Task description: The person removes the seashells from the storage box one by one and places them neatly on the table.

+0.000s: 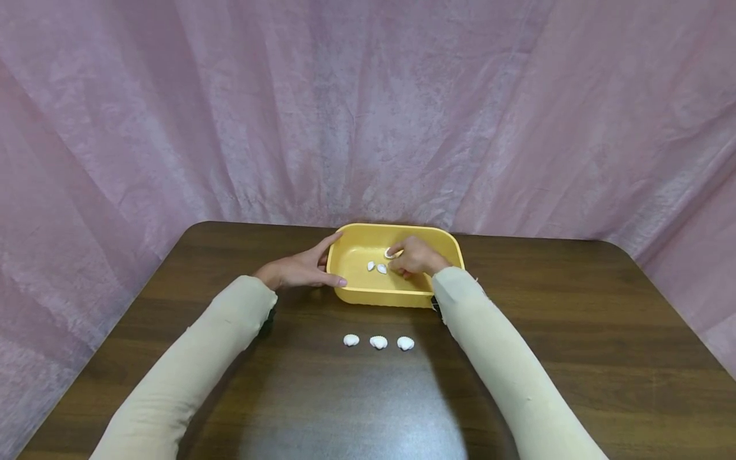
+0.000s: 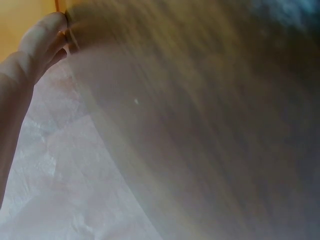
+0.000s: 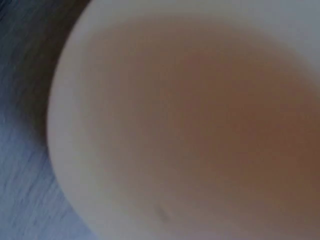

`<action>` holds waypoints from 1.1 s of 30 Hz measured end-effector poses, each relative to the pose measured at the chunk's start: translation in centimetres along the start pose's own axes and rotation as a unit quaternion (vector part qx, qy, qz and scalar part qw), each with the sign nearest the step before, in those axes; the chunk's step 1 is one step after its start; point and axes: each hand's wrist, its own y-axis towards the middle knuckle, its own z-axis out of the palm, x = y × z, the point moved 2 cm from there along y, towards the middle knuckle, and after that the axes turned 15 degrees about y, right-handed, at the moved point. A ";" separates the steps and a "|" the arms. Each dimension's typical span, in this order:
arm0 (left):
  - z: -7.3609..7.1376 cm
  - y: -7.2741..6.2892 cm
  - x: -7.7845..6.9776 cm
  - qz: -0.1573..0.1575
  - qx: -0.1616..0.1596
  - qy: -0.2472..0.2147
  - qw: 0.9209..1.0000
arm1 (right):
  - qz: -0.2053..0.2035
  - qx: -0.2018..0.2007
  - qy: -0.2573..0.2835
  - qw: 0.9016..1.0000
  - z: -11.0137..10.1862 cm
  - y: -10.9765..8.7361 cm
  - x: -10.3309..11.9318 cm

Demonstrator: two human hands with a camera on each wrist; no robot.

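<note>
A yellow plastic tub (image 1: 397,298) stands on the table. My left hand (image 1: 301,267) holds its left side, thumb over the rim and the other fingers spread along the wall; in the left wrist view, the left hand (image 2: 37,42) shows at the tub's edge. Inside the tub, my right hand (image 1: 418,257) reaches down, its index fingertip on a white seashell (image 1: 388,253) and the thumb apart from it. Two more seashells, a left one (image 1: 370,266) and a right one (image 1: 382,269), lie on the tub's floor nearby. The right wrist view shows mostly blurred sleeve (image 3: 175,115).
In front of the tub, three white scallop shells lie in a row: left shell (image 1: 351,340), middle shell (image 1: 378,342), right shell (image 1: 405,344). They rest on a dark brown wooden table (image 1: 575,306). A pink curtain (image 1: 368,115) hangs behind its back edge.
</note>
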 end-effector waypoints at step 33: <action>0.0 -0.1 0.0 -0.002 -0.006 0.019 1.000 | -0.024 -0.019 0.010 0.999 -1.8 -3.1 0.8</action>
